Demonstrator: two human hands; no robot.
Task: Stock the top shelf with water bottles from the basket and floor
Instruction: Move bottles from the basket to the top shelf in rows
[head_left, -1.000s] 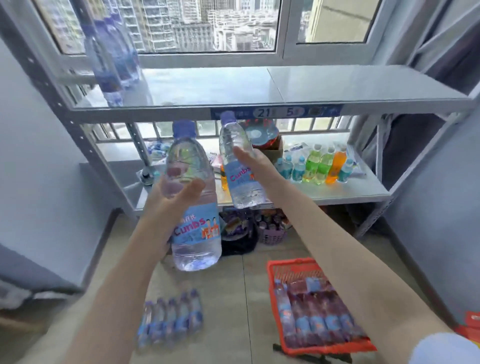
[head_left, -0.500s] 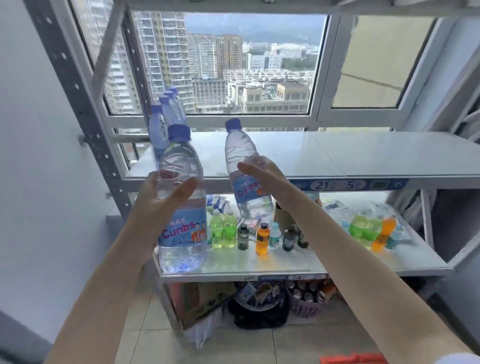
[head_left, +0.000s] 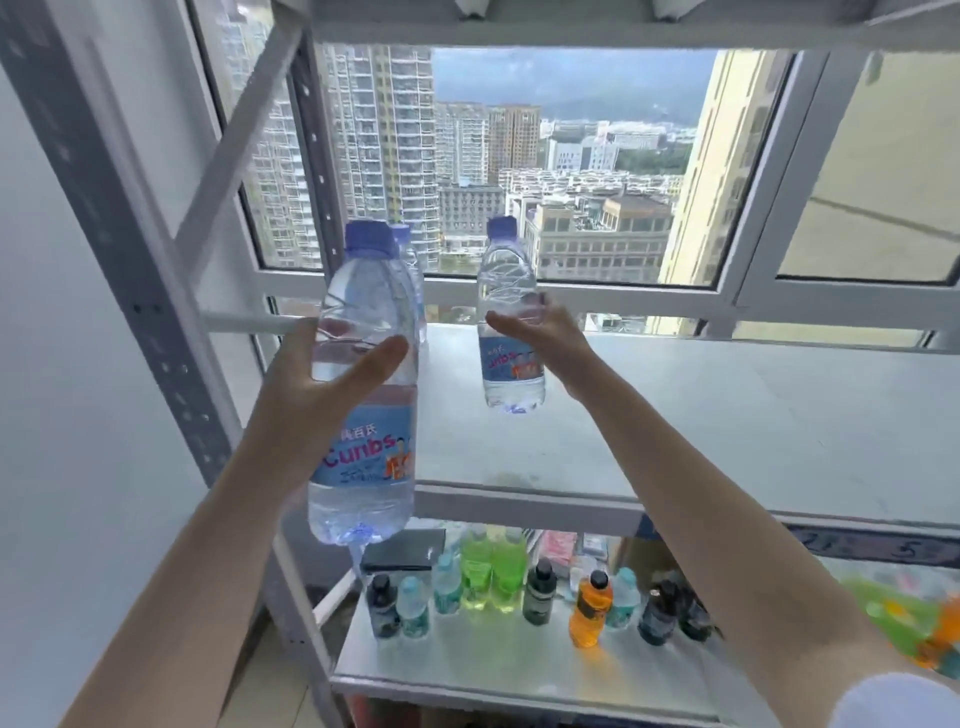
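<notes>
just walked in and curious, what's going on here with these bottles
A person is stocking the top shelf with water. The left hand grips one water bottle upright in front of the shelf's left front corner, not yet on it. The right hand holds a second bottle upright over the shelf surface; whether its base touches is unclear. A stocked bottle stands at the back left, and small coloured drinks sit on the lower shelf.

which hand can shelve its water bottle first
Right hand: its clear blue-capped water bottle hangs above the grey metal shelf. The left hand holds the nearer bottle before the shelf's front edge, base below it.
</notes>
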